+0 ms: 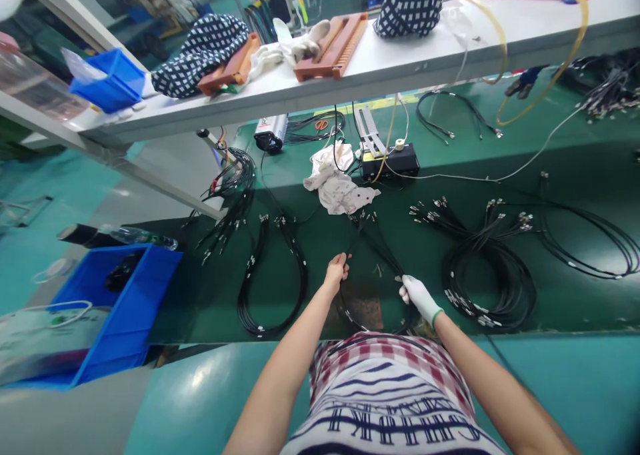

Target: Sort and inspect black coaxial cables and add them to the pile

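Note:
A looped bundle of black cables [383,245] lies in front of me on the green bench, its metal-tipped ends pointing away. My bare left hand [338,270] is closed, fingertips pinched on the left side of this loop. In a white glove with a green cuff, my right hand [419,296] is closed around the bundle's right side. To the left rests a U-shaped bundle of black cables [303,268] with small white tags. On the right sits a thicker coil of black cables [525,288], its silver connectors fanned out at the far side.
White rags [343,188] lie beyond the cables, beside a black box [407,164]. A raised white shelf [280,82] crosses the back, carrying orange-brown racks [334,47] and checked cloths. At left stands a blue bin [120,315]. More cables [590,235] lie far right.

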### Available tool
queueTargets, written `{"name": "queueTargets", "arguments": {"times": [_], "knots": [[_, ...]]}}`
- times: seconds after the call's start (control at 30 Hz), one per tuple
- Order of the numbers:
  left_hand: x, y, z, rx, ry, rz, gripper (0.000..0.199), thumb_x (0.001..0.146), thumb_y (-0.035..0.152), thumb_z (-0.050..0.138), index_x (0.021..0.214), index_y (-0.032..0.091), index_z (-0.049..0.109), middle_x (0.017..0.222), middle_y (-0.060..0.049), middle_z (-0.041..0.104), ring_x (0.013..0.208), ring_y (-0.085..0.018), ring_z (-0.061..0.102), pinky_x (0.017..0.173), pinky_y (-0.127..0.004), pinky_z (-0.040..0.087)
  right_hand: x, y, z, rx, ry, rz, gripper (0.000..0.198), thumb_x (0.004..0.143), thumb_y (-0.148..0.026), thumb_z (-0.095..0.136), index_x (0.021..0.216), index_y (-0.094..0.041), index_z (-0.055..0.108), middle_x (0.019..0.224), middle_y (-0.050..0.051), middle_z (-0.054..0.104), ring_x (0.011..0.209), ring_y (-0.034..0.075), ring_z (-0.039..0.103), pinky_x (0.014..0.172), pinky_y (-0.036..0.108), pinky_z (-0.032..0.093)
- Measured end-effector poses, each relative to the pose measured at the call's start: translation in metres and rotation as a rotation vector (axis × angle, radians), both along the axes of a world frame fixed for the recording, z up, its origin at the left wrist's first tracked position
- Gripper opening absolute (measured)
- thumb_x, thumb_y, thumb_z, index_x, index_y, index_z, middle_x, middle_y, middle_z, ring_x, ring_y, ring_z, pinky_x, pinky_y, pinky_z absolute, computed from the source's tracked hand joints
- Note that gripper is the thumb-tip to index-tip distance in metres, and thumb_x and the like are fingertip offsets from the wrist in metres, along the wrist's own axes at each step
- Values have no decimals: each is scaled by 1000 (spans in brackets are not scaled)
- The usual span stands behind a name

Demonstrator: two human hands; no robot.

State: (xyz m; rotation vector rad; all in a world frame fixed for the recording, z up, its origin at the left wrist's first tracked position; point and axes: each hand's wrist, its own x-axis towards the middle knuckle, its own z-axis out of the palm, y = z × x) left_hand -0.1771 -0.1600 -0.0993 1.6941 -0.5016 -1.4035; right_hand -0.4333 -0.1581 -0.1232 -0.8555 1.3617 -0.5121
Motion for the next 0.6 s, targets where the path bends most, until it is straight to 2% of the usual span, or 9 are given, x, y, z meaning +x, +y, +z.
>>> {"name": "queueTargets", "arguments": {"times": [0.07,0.1,0.17,0.2,0.23,0.3,0.37,0.5,0.6], "knots": [[-4,5,16,-50,31,-37,51,83,63,56,90,12,56,49,10,30,37,-3,22,38,-17,16,-3,-2,14,-64,22,-31,16,88,-26,58,97,-15,63,74,4,65,63,14,62,59,24,49],[-7,10,26,-82,41,-53,51,82,63,58,89,13,55,50,10,29,38,-2,21,39,-17,15,-3,-4,23,-106,25,-53,21,84,-24,63,103,-16,63,90,8,68,82,18,66,70,26,52],[-13,22,49,-147,45,-80,51,81,64,59,88,14,54,53,9,29,42,-3,21,40,-17,15,2,-10,45,-187,0,-86,40,78,-25,71,117,-21,61,122,12,62,116,24,57,90,31,50],[-18,29,60,-176,44,-94,50,81,64,59,89,15,54,54,9,29,44,-3,21,41,-17,16,7,-15,57,-214,-31,-86,46,77,-28,74,120,-22,60,130,12,57,124,26,52,96,33,48],[-23,36,72,-198,42,-109,49,82,63,59,90,15,54,56,9,29,45,-3,22,42,-17,16,14,-20,70,-231,-77,-69,50,76,-33,75,122,-22,59,132,11,57,125,27,51,99,35,47],[-33,51,90,-229,34,-145,47,84,61,57,92,15,55,58,8,29,48,-4,23,43,-17,17,33,-30,97,-243,-201,-13,54,80,-43,71,127,-23,56,127,9,61,118,26,57,98,39,49],[-42,66,101,-249,-6,-198,43,89,57,54,95,14,57,61,6,31,51,-5,26,45,-18,19,54,-39,125,-249,-327,25,56,83,-52,66,129,-23,54,122,7,65,111,24,63,95,40,51],[-48,90,106,-261,-111,-274,37,96,51,46,100,15,57,69,3,38,59,-6,31,51,-19,25,81,-42,175,-254,-669,55,53,82,-50,68,126,-24,53,111,6,71,100,22,69,96,42,51],[-47,100,107,-258,-124,-273,37,96,51,45,101,16,58,73,1,42,63,-7,35,56,-19,29,85,-32,195,-254,-709,46,39,82,-43,71,113,-21,61,95,5,74,88,21,71,91,42,54]]}}
